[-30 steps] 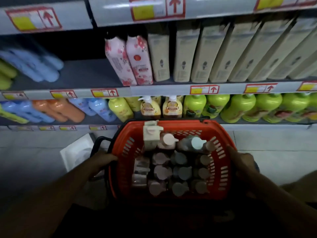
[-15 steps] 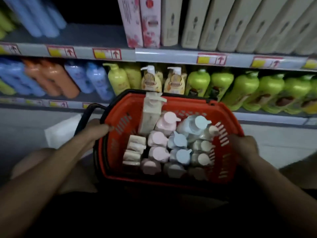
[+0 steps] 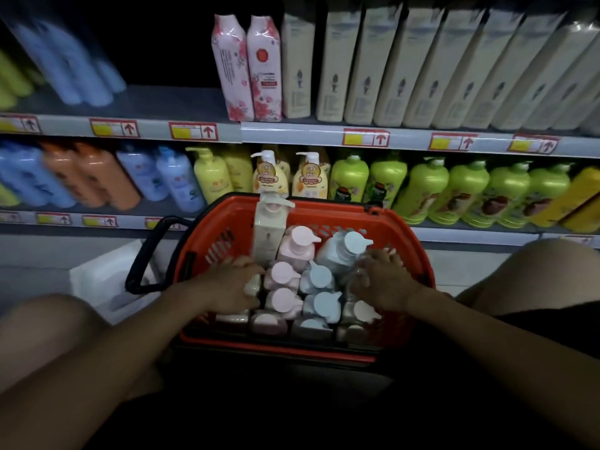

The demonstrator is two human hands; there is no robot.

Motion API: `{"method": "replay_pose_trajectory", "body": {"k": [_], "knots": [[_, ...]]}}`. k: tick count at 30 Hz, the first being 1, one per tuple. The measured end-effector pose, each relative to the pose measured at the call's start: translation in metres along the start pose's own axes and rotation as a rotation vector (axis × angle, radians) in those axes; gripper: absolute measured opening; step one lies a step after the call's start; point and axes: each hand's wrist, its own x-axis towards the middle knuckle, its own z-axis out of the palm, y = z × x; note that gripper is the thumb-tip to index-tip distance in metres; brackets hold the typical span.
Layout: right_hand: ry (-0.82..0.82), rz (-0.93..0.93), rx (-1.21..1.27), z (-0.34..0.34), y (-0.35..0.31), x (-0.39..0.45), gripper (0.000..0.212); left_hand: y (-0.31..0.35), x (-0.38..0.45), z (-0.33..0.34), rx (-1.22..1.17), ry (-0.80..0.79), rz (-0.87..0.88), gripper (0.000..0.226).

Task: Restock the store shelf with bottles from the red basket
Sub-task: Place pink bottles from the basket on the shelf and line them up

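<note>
My left hand (image 3: 232, 284) reaches into the red basket (image 3: 409, 254), fingers on cream bottles (image 3: 251, 285); my right hand (image 3: 383, 282) curls over a clear bottle (image 3: 355, 274). Whether either truly grips, I cannot tell. Pink bottles (image 3: 285, 277) and blue bottles (image 3: 319, 277) stand between, below the shelf (image 3: 292, 134).

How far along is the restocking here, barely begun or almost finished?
Barely begun, it seems. The red basket is full of bottles, pink-capped, blue-capped and a tall cream one. In hand: the left hand and right hand are both down among the bottles, though none is lifted yet. Left: carrying nearly all of them to the shelf, which has open space beside the floral bottles.
</note>
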Motion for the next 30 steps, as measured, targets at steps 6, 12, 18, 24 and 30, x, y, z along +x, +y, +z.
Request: {"method": "replay_pose_trajectory", "body": {"k": [6,12,18,24,30], "knots": [[-0.233,-0.001,0.224,-0.003,-0.013,0.043,0.033,0.039,0.023,0.009,-0.059,-0.085,0.212,0.06],[-0.03,-0.063,0.202,0.012,-0.011,0.052,0.047,0.062,0.053,0.001,-0.154,0.131,0.355,0.024],[0.099,-0.05,0.339,0.005,0.0,0.072,0.023,0.038,0.071,0.004,-0.258,0.223,0.324,0.03],[-0.077,-0.174,0.132,-0.019,0.002,0.062,0.033,0.012,0.066,0.004,-0.332,0.236,0.264,0.029],[-0.309,-0.262,0.029,-0.066,-0.022,0.025,0.036,0.016,0.061,0.007,-0.387,0.403,0.305,0.023]]}}
